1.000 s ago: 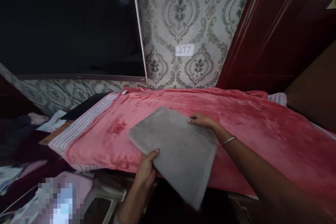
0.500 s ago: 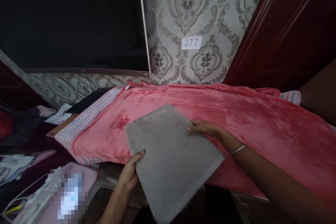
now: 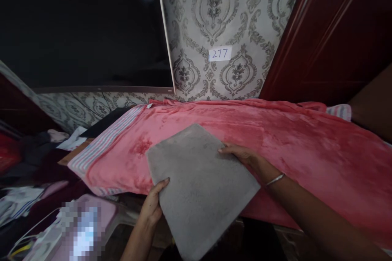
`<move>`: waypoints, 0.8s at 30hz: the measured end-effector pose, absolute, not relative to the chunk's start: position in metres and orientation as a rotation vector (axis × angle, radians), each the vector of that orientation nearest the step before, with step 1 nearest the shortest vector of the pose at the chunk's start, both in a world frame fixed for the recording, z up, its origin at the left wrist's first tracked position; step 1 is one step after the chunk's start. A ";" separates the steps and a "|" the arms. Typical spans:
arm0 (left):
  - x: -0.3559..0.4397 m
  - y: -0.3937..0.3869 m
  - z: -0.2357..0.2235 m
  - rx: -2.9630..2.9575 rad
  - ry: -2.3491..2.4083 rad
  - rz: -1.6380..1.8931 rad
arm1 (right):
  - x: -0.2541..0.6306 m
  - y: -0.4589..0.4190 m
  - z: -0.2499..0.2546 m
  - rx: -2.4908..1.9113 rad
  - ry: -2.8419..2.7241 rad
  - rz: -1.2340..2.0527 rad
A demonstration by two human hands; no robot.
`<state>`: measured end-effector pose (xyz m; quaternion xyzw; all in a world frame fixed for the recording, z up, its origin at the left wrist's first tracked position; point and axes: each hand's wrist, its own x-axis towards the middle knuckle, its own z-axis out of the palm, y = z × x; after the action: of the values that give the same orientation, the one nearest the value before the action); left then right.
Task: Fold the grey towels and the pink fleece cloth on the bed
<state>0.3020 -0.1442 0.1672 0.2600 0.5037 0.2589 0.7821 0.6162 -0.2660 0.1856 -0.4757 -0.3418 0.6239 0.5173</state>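
Note:
A flat grey folded cloth lies tilted across the near edge of a pink blanket that covers a long surface. My left hand grips the cloth's near left edge, thumb on top and fingers underneath. My right hand holds its right edge, fingers curled onto the top. A thin bangle sits on my right wrist. The cloth's near corner hangs past the blanket's edge.
A patterned wall with a paper label "277" stands behind. A dark screen fills the upper left, a dark red door the right. Heaped clothes and a pink stool lie at the lower left.
The grey cloth has turned and slid toward me and to the left; my left hand went with it. In the last half second little changed.

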 end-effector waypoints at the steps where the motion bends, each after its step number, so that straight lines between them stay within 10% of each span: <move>1: 0.302 -0.145 0.168 0.562 1.091 0.560 | 0.615 -0.267 0.187 -1.135 -0.831 1.496; 13: 0.295 -0.127 0.203 0.786 0.962 0.523 | 0.570 -0.312 0.204 -1.133 -0.827 1.174; 24: 0.446 -0.090 0.243 1.160 0.526 0.390 | 0.642 -0.373 0.198 -1.253 -0.491 0.805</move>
<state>0.4464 -0.0899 0.2430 0.5381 0.2439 0.1810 0.7863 0.6417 -0.3732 0.1976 -0.5643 -0.2212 0.3625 0.7080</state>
